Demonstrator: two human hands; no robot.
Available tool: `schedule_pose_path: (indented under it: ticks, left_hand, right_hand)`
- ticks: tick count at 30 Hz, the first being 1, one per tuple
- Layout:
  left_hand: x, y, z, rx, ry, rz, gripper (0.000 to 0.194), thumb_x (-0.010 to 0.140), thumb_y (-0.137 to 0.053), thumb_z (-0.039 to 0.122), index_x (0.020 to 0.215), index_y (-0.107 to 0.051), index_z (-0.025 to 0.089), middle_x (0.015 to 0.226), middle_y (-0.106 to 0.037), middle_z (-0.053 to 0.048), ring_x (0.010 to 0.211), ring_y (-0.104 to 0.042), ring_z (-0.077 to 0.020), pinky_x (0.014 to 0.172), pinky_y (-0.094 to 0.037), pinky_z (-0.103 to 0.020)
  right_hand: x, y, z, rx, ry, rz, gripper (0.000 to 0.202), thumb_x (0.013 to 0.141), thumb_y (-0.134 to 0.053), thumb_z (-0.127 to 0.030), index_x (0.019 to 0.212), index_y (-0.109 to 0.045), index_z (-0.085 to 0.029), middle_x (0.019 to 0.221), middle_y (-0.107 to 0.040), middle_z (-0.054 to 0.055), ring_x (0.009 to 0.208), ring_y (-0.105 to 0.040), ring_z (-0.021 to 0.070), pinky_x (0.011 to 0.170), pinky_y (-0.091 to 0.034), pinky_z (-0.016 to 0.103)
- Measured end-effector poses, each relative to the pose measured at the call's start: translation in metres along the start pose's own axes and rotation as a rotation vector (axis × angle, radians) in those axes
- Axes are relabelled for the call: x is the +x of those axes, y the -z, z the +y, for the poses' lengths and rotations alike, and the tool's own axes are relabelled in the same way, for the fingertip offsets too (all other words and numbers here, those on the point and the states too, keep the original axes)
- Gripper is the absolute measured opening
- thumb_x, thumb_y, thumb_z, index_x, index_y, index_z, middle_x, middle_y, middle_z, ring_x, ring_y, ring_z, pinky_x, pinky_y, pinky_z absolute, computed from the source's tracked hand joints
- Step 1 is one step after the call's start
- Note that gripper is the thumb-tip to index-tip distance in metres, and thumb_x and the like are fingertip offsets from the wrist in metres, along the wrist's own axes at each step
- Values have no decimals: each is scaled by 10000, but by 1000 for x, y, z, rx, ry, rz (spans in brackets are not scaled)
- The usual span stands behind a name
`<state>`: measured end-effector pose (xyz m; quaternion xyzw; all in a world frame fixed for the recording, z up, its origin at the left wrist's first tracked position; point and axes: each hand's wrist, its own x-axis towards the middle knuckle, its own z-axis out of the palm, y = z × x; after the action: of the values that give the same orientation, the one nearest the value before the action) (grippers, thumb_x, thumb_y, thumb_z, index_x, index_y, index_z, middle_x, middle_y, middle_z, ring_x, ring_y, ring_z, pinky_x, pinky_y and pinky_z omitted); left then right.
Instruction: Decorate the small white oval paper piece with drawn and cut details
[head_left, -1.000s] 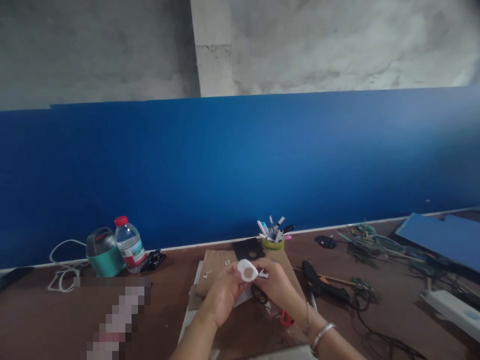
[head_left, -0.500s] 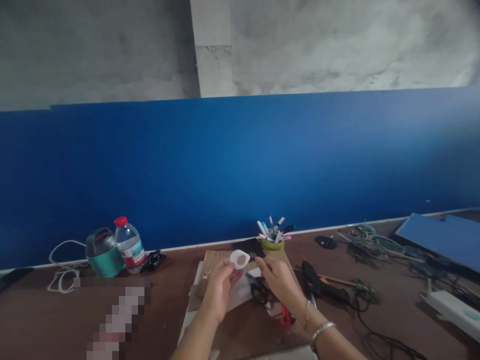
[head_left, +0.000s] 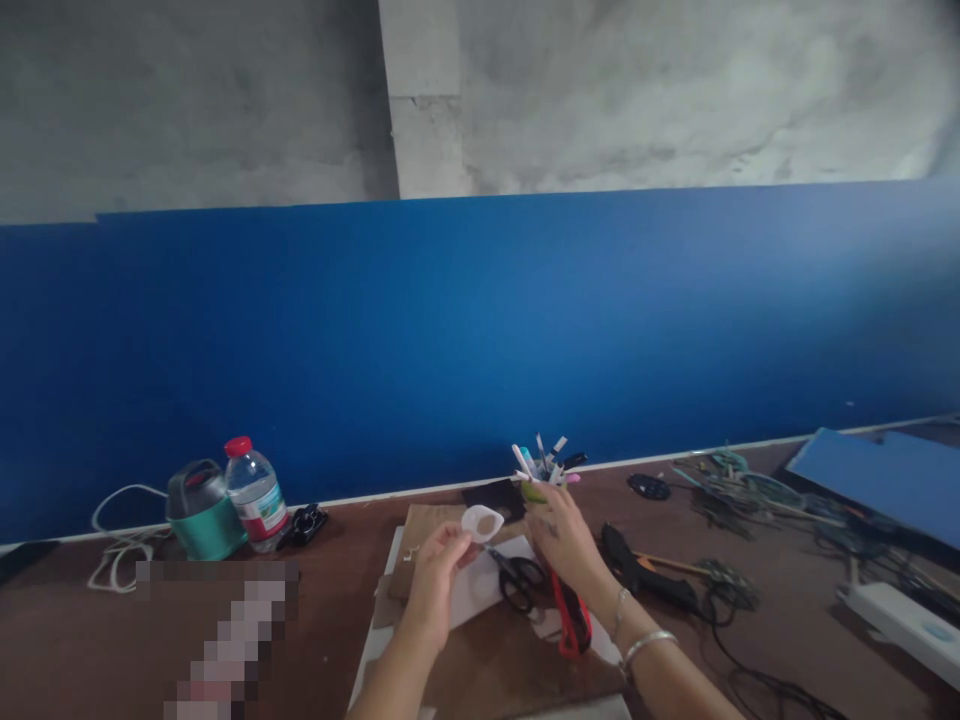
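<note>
My left hand [head_left: 436, 575] pinches a white ring [head_left: 472, 518] by its lower left edge. It is a thin-looking, teardrop-shaped piece with a round hole; I cannot tell whether it is paper or tape. My right hand [head_left: 562, 535] hovers palm down in front of the green pen cup [head_left: 534, 493], fingers apart and seemingly holding nothing. Between the hands, black-handled scissors [head_left: 520, 584] lie on white paper [head_left: 480, 592]. Just below my right hand is a red and black utility knife [head_left: 574, 622]. Brown cardboard [head_left: 502, 665] spreads beneath these things.
A hot glue gun [head_left: 646, 572] with a cable lies right of my right hand. Further right are tangled green cords [head_left: 739, 490], a white power strip [head_left: 904, 620] and a blue board [head_left: 885, 485]. A red-capped bottle [head_left: 256, 500] and a teal container [head_left: 206, 525] stand left. A blue partition [head_left: 450, 340] rises behind.
My right hand has moved away from the white ring, up and right towards the pen cup, its fingers spreading. The scissors and utility knife show more fully. My left hand still holds the ring.
</note>
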<state>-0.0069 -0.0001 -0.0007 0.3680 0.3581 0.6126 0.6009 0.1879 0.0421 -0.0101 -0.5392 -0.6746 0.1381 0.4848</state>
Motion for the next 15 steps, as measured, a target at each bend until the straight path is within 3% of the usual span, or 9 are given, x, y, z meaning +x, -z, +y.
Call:
schedule_pose_path:
  ticks: [2,4,8,11,15]
  left_hand:
    - [0,0,-1,36,-1,-13,195,662,-695,334,674,-600,164,765,-681,-39,774,-604,-186,770,-411,-298]
    - [-1,0,-1,76,2,-21,194,676,-677,343,682,-597,166,781,-683,-39,794,-604,-185,779,-406,-292]
    - [-3,-1,-1,135,12,-21,188,692,-652,341,685,-586,165,792,-681,-40,813,-606,-184,773,-407,-283]
    - [-2,-1,-1,146,7,-3,209,682,-661,356,685,-588,161,775,-679,-45,807,-613,-190,747,-420,-279]
    - [2,-2,-2,166,-34,117,288,679,-661,419,767,-623,148,746,-671,-49,762,-620,-192,679,-442,-269]
  right_hand:
    - [11,3,12,36,-95,101,432,704,-523,-288,1126,-564,-206,1279,-453,120,1067,-525,269,900,-415,399]
    - [24,4,21,63,-156,97,483,684,-543,-325,1141,-564,-171,1353,-366,161,938,-591,249,805,-468,378]
    - [50,2,26,61,-141,102,435,651,-574,-322,1048,-626,-151,1235,-504,178,704,-599,187,730,-483,385]
    - [57,11,14,75,-80,152,385,689,-550,-314,1040,-642,-185,1128,-579,132,665,-569,169,717,-473,383]
    - [43,32,-21,122,-13,293,369,826,-436,-357,1120,-609,-217,1053,-578,96,842,-558,207,750,-449,362]
